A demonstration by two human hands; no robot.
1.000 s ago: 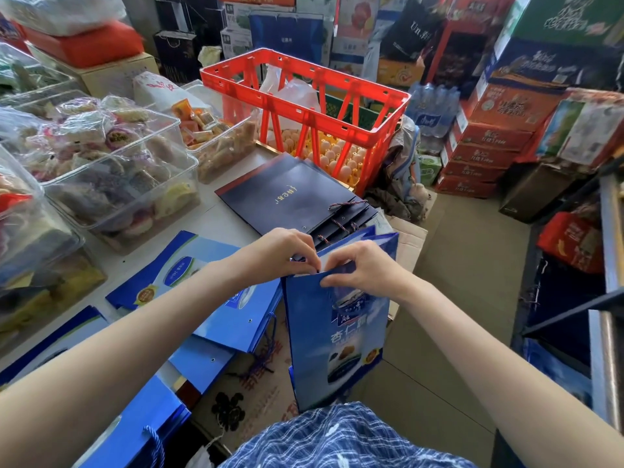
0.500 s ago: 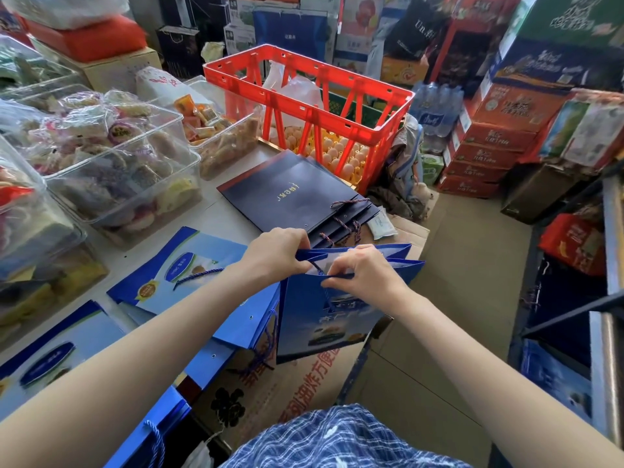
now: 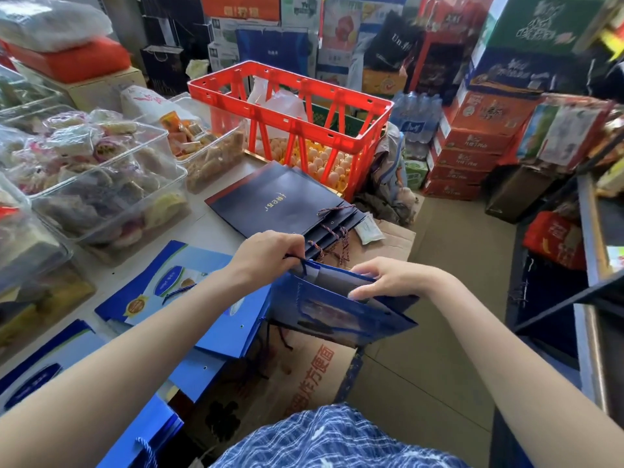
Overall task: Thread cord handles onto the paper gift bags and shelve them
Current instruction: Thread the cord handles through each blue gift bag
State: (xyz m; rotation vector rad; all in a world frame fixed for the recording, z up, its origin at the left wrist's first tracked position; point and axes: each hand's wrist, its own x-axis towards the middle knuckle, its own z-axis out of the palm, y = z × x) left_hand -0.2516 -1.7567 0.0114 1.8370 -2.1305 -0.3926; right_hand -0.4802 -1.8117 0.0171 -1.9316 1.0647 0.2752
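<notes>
Blue paper gift bag (image 3: 337, 312) hangs tipped between both hands above a cardboard box (image 3: 297, 373), mouth up and away, long axis running left to right. Left hand (image 3: 266, 255) pinches one dark cord (image 3: 301, 263) at the rim; right hand (image 3: 388, 278) lies flat-fingered across the opening.

Tan floor (image 3: 449, 251), stacked cartons (image 3: 472, 143), metal shelving (image 3: 591, 231)
</notes>
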